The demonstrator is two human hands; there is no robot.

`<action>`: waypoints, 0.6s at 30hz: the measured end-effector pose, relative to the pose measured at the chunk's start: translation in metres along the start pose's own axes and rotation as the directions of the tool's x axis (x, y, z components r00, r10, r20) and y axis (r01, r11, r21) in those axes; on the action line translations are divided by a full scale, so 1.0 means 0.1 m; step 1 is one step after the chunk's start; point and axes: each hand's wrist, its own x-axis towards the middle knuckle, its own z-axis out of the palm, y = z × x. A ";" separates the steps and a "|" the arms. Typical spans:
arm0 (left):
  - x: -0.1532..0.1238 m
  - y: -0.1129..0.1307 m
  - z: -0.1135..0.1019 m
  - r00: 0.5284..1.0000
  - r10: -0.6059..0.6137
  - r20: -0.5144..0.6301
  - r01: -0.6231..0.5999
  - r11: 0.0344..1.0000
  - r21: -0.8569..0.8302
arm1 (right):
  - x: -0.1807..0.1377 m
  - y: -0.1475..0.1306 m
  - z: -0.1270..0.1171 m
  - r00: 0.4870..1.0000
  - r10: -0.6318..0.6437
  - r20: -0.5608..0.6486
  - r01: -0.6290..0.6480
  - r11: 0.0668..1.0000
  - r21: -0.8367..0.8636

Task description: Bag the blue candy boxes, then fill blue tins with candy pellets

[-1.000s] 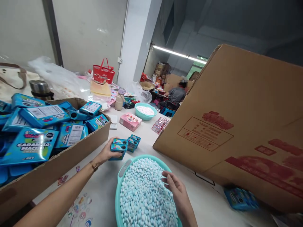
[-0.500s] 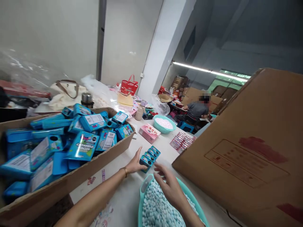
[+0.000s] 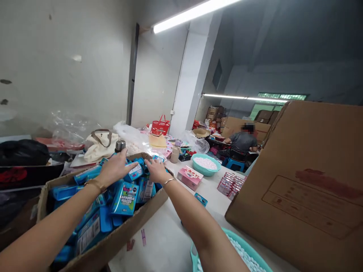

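Observation:
Both of my hands are over an open cardboard box point(image 3: 159, 204) heaped with small blue candy boxes point(image 3: 124, 198). My left hand point(image 3: 117, 167) is at the far side of the heap, thumb and fingers apart, above a blue box with a white label. Close by on the right, my right hand point(image 3: 156, 170) reaches to the box's far corner, its fingers spread over blue boxes there. Neither hand shows a box lifted clear. On the table, a blue candy box point(image 3: 201, 199) shows beyond my right forearm, which hides what lies beside it.
A turquoise basin point(image 3: 246, 247) of pale blue candies is at the lower right, partly behind my forearm. Further back are a pink box point(image 3: 190, 177), a basin point(image 3: 206, 165) of pale candies and stacked pink packs point(image 3: 231, 185). A large carton point(image 3: 309, 181) blocks the right. Another person sits behind.
Both hands have left the row of blue boxes on the table and moved left to the heap in the cardboard box. The view has turned left and up.

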 end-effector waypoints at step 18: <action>-1.53 0.50 -0.26 0.855 0.464 -0.230 -0.503 0.637 -0.584 | -1.94 -0.14 -0.69 0.836 0.340 -0.431 0.068 0.715 0.695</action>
